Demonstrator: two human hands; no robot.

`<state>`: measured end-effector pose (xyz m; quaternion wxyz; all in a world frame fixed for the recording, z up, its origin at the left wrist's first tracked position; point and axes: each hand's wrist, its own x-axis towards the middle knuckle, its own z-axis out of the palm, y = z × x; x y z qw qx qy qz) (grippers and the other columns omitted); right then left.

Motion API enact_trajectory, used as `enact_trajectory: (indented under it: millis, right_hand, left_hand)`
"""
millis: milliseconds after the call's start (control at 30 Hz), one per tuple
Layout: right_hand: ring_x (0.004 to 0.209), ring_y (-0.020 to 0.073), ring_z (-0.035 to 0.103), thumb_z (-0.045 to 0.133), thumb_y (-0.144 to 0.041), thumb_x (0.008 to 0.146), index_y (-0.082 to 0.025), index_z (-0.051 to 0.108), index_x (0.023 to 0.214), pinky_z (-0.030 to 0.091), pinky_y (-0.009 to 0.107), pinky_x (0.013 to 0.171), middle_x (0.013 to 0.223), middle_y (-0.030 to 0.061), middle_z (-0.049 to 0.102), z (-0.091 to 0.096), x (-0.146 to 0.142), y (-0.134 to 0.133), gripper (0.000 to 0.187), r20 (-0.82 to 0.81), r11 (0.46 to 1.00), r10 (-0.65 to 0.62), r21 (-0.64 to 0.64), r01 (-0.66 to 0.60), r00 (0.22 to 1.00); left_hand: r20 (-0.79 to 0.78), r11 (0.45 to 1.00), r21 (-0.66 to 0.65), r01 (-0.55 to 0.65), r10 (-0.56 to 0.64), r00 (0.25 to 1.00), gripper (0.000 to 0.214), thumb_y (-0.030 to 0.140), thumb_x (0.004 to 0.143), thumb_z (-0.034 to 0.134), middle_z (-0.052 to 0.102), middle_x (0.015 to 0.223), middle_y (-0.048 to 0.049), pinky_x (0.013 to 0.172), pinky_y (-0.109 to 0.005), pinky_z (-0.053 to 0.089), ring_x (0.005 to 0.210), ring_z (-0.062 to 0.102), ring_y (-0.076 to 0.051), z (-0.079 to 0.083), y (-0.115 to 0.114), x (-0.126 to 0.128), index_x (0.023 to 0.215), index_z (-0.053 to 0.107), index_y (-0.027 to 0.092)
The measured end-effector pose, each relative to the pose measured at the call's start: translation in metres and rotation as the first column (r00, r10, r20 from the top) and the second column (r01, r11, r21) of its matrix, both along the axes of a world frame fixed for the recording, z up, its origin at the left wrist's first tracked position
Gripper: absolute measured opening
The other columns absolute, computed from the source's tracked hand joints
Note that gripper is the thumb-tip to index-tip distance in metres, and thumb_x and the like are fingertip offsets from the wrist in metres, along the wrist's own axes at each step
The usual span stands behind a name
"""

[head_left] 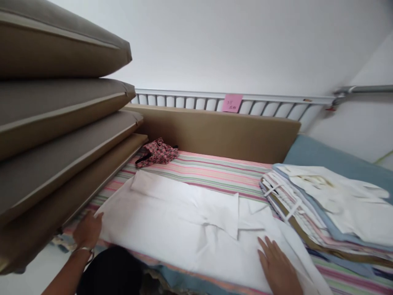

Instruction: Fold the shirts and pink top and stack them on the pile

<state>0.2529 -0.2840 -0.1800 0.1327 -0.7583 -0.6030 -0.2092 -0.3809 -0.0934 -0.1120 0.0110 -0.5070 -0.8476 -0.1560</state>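
Observation:
A white cloth (172, 225) lies partly folded on the striped bedding (221, 170). Creases gather near its middle, and a flap is folded over along its far side. My left hand (87, 229), a bracelet at its wrist, is at the cloth's near left end with its fingers closed on the edge. On the right part of the cloth, my right hand (278, 264) rests flat with fingers stretched out, palm down. Just right of the cloth, a stack of folded fabrics (297, 213) tied with white strips has a white garment (337, 200) on top.
Thick brown cushions (67, 98) rise in a tall stack on the left. A brown board-like pad (215, 131) leans against the radiator (172, 100), which bears a pink note (232, 103). A patterned red cloth (159, 152) lies crumpled at the back left. Pipes (368, 89) run along the right wall.

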Motion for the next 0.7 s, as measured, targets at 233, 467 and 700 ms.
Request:
enact_trajectory:
  millis: [233, 467, 700]
  right_hand:
    - [0.121, 0.0303, 0.049, 0.029, -0.035, 0.086, -0.012, 0.062, 0.115, 0.036, 0.050, 0.100, 0.125, 0.0143, 0.059, 0.020, -0.039, 0.026, 0.050, -0.005, 0.995, -0.042, -0.087, 0.041, 0.999]
    - [0.124, 0.0296, 0.045, 0.031, -0.036, 0.089, -0.016, 0.057, 0.120, 0.034, 0.051, 0.101, 0.128, 0.0121, 0.057, 0.016, -0.056, 0.039, 0.045, -0.138, 0.996, 0.042, -0.072, -0.052, 0.990]
    - [0.127, 0.0302, 0.042, 0.033, -0.041, 0.090, -0.004, 0.051, 0.127, 0.031, 0.046, 0.105, 0.132, 0.0177, 0.052, 0.017, -0.057, 0.034, 0.055, -0.152, 1.000, -0.020, -0.025, 0.016, 0.988]
  left_hand:
    - [-0.003, 0.606, 0.143, 0.782, -0.790, 0.613, 0.040, 0.029, 0.091, 0.031, 0.064, 0.116, -0.0113, 0.099, -0.039, 0.043, 0.109, 0.058, -0.023, 0.010, -0.049, 0.165, 0.114, 0.061, 0.017]
    - [-0.072, 0.223, -0.022, 0.974, -0.973, 0.221, 0.058, 0.044, 0.089, 0.049, 0.034, 0.147, -0.0063, 0.107, -0.058, 0.027, 0.136, 0.028, -0.031, -0.019, -0.088, 0.253, 0.142, 0.030, 0.032]
    - [-0.265, 0.757, -0.081, 0.648, -0.643, 0.718, 0.047, 0.036, 0.091, 0.043, 0.033, 0.148, -0.0113, 0.098, -0.069, 0.027, 0.135, 0.024, -0.041, -0.023, -0.046, 0.218, 0.136, 0.043, 0.027]
